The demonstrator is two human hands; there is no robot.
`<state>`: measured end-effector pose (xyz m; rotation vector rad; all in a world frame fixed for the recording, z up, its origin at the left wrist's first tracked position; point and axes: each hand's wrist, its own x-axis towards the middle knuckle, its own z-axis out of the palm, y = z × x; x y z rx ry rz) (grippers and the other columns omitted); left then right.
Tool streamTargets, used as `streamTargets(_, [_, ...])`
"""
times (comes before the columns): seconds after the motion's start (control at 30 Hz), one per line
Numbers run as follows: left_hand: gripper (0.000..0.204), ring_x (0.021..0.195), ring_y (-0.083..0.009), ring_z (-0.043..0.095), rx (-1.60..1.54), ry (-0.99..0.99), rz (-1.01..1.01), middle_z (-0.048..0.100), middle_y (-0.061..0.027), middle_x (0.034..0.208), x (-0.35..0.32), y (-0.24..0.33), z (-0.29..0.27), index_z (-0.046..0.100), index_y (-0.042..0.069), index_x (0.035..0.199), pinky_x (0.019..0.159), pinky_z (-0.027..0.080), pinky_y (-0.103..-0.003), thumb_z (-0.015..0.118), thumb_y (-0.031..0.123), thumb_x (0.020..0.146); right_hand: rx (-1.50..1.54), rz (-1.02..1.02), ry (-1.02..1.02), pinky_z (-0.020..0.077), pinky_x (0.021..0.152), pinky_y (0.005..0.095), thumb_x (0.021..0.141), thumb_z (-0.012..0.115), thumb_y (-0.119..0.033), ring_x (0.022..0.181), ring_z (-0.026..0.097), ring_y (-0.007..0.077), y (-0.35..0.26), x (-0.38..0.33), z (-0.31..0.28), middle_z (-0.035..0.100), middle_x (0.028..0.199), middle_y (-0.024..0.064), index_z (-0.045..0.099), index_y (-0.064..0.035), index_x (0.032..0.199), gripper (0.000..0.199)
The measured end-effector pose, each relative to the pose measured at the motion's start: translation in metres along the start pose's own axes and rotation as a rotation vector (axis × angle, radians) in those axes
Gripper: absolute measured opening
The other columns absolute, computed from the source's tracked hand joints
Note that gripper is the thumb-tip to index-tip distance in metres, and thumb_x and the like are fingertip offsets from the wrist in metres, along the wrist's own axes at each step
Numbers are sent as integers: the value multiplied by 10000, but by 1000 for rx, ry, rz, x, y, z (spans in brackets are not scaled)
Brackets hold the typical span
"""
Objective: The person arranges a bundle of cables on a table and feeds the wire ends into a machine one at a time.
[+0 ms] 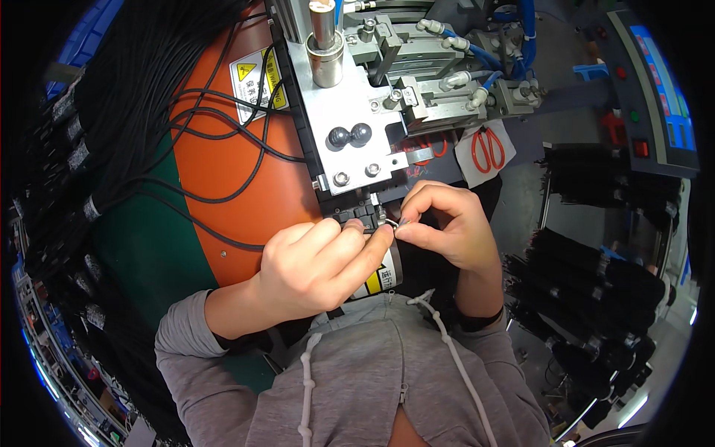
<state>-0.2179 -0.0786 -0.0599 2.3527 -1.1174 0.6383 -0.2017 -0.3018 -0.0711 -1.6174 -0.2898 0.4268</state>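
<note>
Both hands meet just below the metal press head (350,141) of an orange-bodied machine (223,171). The left hand (320,264) is curled, thumb and forefinger pressed together on a thin black cable (366,230) whose end lies roughly level, its long axis running left to right toward the right hand (447,227). That hand pinches a small silvery piece (395,223) at the cable's tip — too small to identify. Bundles of black cables (112,112) hang at left; red-handled scissors (488,149) lie beyond.
</note>
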Motion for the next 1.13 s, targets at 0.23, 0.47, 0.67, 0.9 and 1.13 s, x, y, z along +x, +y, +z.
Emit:
streamTargets(0.23, [369,566,-103,460,10,-152,-58,487,-15,732,2,3,-1,708,72,1061,446,375,-232,700,47,692,-161,-143,149,457,671,263,754,728,17,739,588,148,4,3,8,632,789,79,655,20,807,90])
streamTargets(0.47, [355,582,-114,458,42,-245,-151,411,-11,703,2,5,0,698,56,1070,458,381,-244,675,46,716,-551,-384,367,467,638,295,740,709,20,689,590,202,12,15,28,623,733,85,646,17,792,81])
streamTargets(0.67, [326,598,-123,472,122,-295,-198,393,-13,705,3,11,0,698,51,1057,475,390,-251,659,47,733,-614,-403,403,441,611,312,707,674,43,651,549,219,18,16,38,593,708,91,597,3,736,92])
streamTargets(0.9, [314,637,-108,493,86,-230,-132,444,-3,739,8,-2,4,676,7,1004,471,395,-237,638,96,705,-362,-242,467,441,620,301,725,661,24,657,550,219,38,19,39,596,734,96,597,4,754,73])
streamTargets(1.13, [404,681,-85,557,118,-150,-80,521,-1,789,6,-4,11,686,60,1076,504,443,-232,667,59,672,-420,-319,457,494,780,290,806,660,-105,815,649,248,33,14,35,677,884,62,654,-21,846,93])
